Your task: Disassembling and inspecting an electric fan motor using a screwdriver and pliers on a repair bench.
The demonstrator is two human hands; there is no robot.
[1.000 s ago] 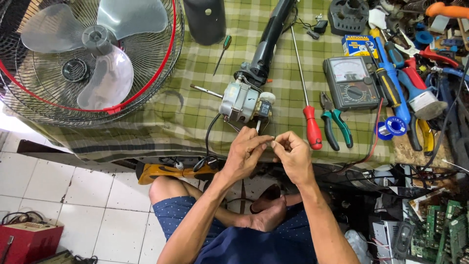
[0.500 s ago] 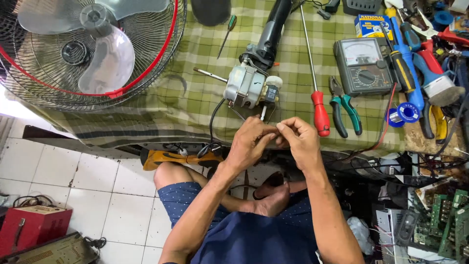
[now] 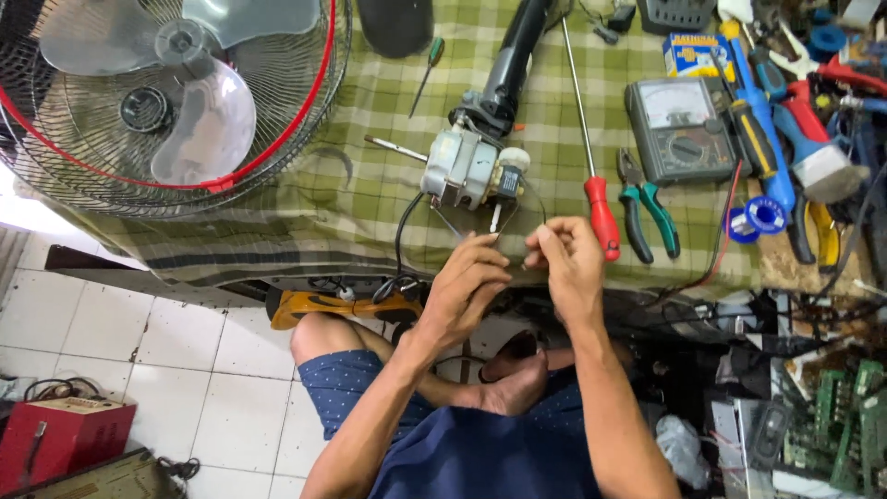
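Note:
A fan motor (image 3: 467,168) with a bare shaft lies on the green checked cloth (image 3: 370,185), joined to a black neck (image 3: 511,65). Thin wires run from the motor down to my hands. My left hand (image 3: 467,286) and my right hand (image 3: 568,263) hover close together just below the motor, at the table's near edge. Each pinches the thin wires (image 3: 506,238) between thumb and fingers. A red-handled screwdriver (image 3: 591,157) lies just right of my right hand.
A fan grille with translucent blades (image 3: 176,92) fills the left of the table. Green-handled pliers (image 3: 647,203), an analogue meter (image 3: 682,129), a blue soldering tool (image 3: 762,139) and a solder reel (image 3: 759,217) lie on the right. Circuit boards (image 3: 832,416) sit low right, a red box (image 3: 65,439) low left.
My hands have drawn slightly apart, still pinching the wires below the motor. The camera has shifted, so the table sits a little differently in view.

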